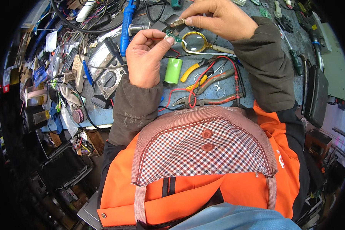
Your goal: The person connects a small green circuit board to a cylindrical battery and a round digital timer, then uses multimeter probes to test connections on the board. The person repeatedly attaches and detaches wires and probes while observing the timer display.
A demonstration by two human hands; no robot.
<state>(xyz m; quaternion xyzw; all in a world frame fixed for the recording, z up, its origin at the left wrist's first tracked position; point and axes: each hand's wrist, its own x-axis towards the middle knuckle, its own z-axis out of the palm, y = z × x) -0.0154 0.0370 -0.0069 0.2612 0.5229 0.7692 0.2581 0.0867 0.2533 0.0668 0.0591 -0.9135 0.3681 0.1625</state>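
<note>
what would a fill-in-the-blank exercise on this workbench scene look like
The left hand holds a ____ circuit board, the right hand a metallic part.
The pliers nearest the green cylinder have ____ handles.
The multimeter lies to the ____ of that cylinder.

Missing words: green; yellow; left.

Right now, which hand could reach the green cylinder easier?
Probably the left hand: it's nearer the green cylinder, though it holds a small green board. The right hand is farther away.
</note>
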